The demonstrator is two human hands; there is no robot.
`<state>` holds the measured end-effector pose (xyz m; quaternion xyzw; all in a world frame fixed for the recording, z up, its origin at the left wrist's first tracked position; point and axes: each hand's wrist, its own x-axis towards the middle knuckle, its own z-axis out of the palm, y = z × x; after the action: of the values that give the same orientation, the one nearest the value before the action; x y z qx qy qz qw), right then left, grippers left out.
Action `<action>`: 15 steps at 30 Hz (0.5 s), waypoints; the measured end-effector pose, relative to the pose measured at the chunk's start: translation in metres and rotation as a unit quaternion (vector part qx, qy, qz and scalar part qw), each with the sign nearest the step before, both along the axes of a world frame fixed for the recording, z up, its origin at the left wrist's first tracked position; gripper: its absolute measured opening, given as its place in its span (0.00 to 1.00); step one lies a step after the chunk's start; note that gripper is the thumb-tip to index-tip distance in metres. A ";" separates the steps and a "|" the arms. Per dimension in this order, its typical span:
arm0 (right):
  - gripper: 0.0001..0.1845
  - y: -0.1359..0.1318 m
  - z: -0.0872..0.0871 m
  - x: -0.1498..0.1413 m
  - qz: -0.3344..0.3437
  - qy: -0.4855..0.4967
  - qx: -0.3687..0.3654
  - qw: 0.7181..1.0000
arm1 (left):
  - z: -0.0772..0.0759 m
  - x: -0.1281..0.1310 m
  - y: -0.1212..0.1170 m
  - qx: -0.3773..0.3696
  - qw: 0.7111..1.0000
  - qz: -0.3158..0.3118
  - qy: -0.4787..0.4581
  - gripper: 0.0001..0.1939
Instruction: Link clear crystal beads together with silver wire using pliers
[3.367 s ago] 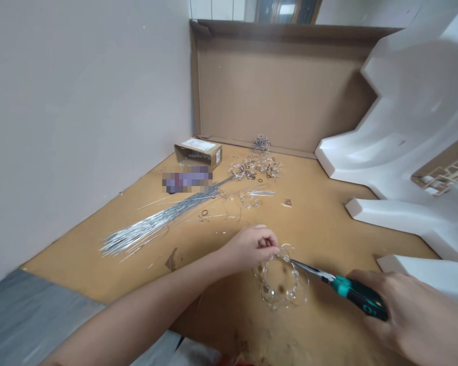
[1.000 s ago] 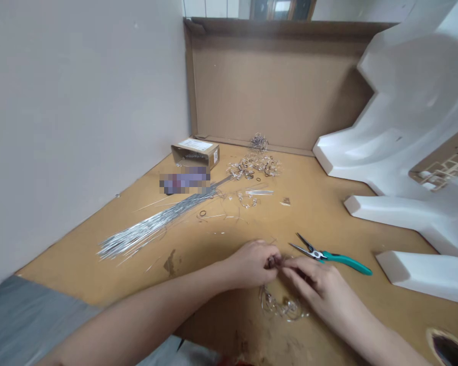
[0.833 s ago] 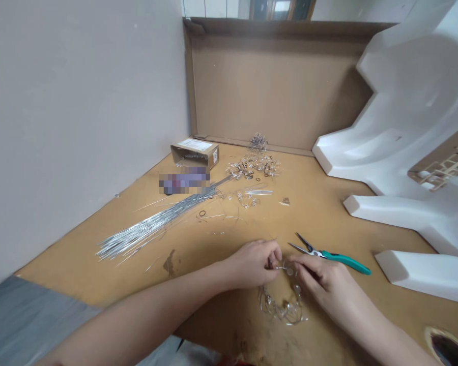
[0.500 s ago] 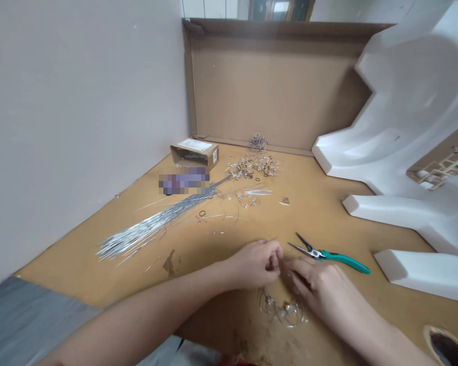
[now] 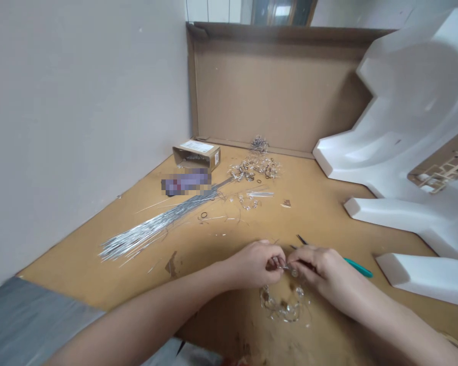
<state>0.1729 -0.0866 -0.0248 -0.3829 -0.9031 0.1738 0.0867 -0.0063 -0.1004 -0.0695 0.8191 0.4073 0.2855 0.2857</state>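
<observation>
My left hand [image 5: 257,264] is closed in a pinch at the upper left end of a chain of clear beads and silvery wire [image 5: 284,311]. Facing it, my right hand [image 5: 318,264] pinches the chain's other end, thumb against forefinger, a clear bead showing just under the fingertips. The two sets of fingertips almost touch, with a bit of shiny wire between them. Below, the chain curves in a loop over the table. Needle-nose pliers with green handles [image 5: 359,267] lie behind my right hand, which hides their middle.
A bundle of straight silvery wires [image 5: 156,226] lies on the wooden table [image 5: 118,284]. Beyond it are a small open cardboard box [image 5: 197,152], a blurred purple item [image 5: 187,181] and a heap of beaded wire pieces [image 5: 254,168]. White moulded foam [image 5: 389,213] stands at right.
My right hand has shifted slightly up and right, now covering the pliers' pivot. The loop of chain has opened wider, and a bead shows at the right fingertips.
</observation>
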 end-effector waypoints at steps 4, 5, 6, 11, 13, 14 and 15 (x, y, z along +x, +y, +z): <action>0.11 0.005 -0.001 0.007 -0.045 0.047 -0.116 0.991 | -0.001 0.001 -0.001 -0.055 0.997 -0.010 -0.053 0.08; 0.11 0.004 -0.004 0.007 -0.063 0.060 -0.139 0.987 | -0.002 0.002 -0.002 -0.080 0.994 -0.010 -0.069 0.08; 0.11 0.003 -0.007 0.008 -0.080 0.073 -0.162 0.981 | -0.003 0.002 -0.002 -0.109 0.990 -0.009 -0.087 0.08; 0.13 0.000 -0.014 0.016 -0.102 0.097 -0.168 0.976 | -0.007 0.003 -0.002 -0.226 0.963 -0.009 -0.147 0.07; 0.13 -0.001 -0.013 0.025 -0.098 0.079 -0.122 0.985 | -0.007 0.004 -0.002 -0.243 0.957 -0.013 -0.159 0.06; 0.13 -0.002 -0.012 0.030 -0.100 0.067 -0.098 0.988 | -0.006 0.004 -0.002 -0.250 0.954 -0.009 -0.164 0.06; 0.12 -0.002 -0.012 0.037 -0.105 0.054 -0.073 0.990 | -0.006 0.005 -0.002 -0.259 0.952 -0.008 -0.165 0.06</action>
<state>0.2100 -0.0888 -0.0372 -0.4714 -0.8368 0.2490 0.1248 -0.0012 -0.1028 -0.0754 0.6617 0.4080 0.2986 0.5537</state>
